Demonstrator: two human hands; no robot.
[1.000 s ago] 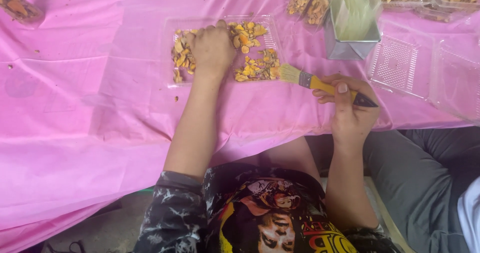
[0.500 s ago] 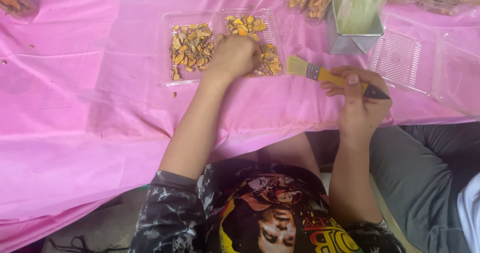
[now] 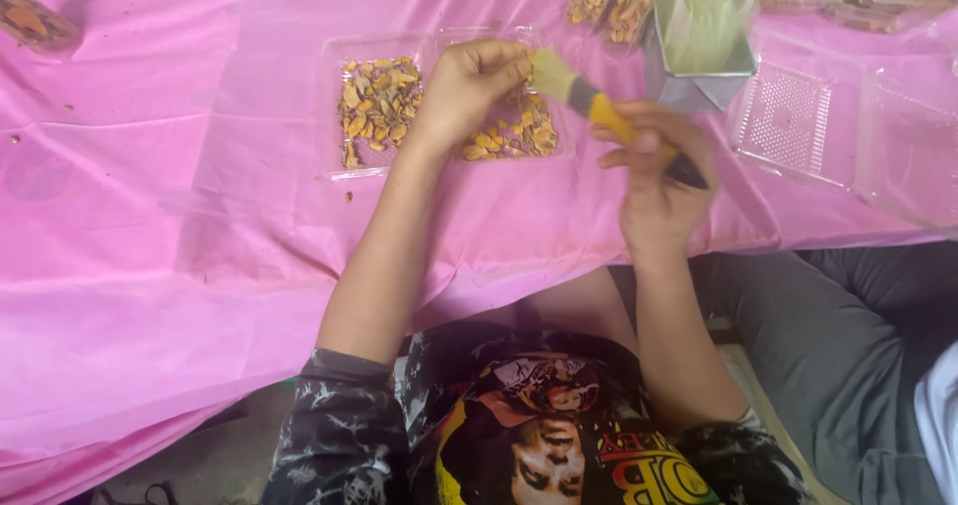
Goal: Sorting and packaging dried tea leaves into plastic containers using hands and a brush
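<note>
1. The brush (image 3: 589,106) sits in my right hand (image 3: 654,181), fingers wrapped shut around its yellow handle, dark handle end poking out toward 4 o'clock.
2. Its long axis runs on a slant: the pale bristles point up toward 10 o'clock, the handle trails down toward 4 o'clock.
3. My left hand (image 3: 467,88) hovers over the clear double tray (image 3: 334,116), loosely curled with the fingertips pinched together; I cannot tell whether a piece is held between them.
4. The bristle tip lies just at 3 o'clock from my left fingertips, touching or nearly so; the blur keeps me from saying which.
5. So the relation that matters: the brush comes at my left hand from its 3 o'clock side, bristles first, and my left hand is the nearer one to the tray while my right stays off its 4 o'clock corner.
6. The tray holds dried yellow-orange pieces (image 3: 377,101) in both compartments; the left one shows fully, the right is partly under my left hand.
7. The pink cover of the table (image 3: 150,216) carries everything. At 1 o'clock from my right hand stands a metal box (image 3: 699,81) with pale green contents.
8. Further toward 3 o'clock lie empty clear trays (image 3: 793,116), well apart from my hands.
</note>
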